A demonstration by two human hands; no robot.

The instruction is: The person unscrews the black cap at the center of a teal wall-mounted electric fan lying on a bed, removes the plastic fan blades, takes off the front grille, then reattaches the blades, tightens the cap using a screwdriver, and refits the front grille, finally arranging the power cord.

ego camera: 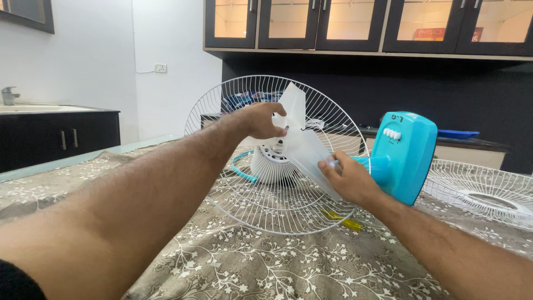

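Both hands grip the translucent fan blade (300, 139): left hand (261, 119) at its hub, right hand (347, 179) on one vane; the front grille (488, 191) lies off on the worktop (250, 266).

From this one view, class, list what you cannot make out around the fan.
Head view only:
- Fan hub: hidden behind the left hand and blade.
- Yellow tool: mostly behind the grille wires and right hand.
- Loose grille: cut off by the right edge.
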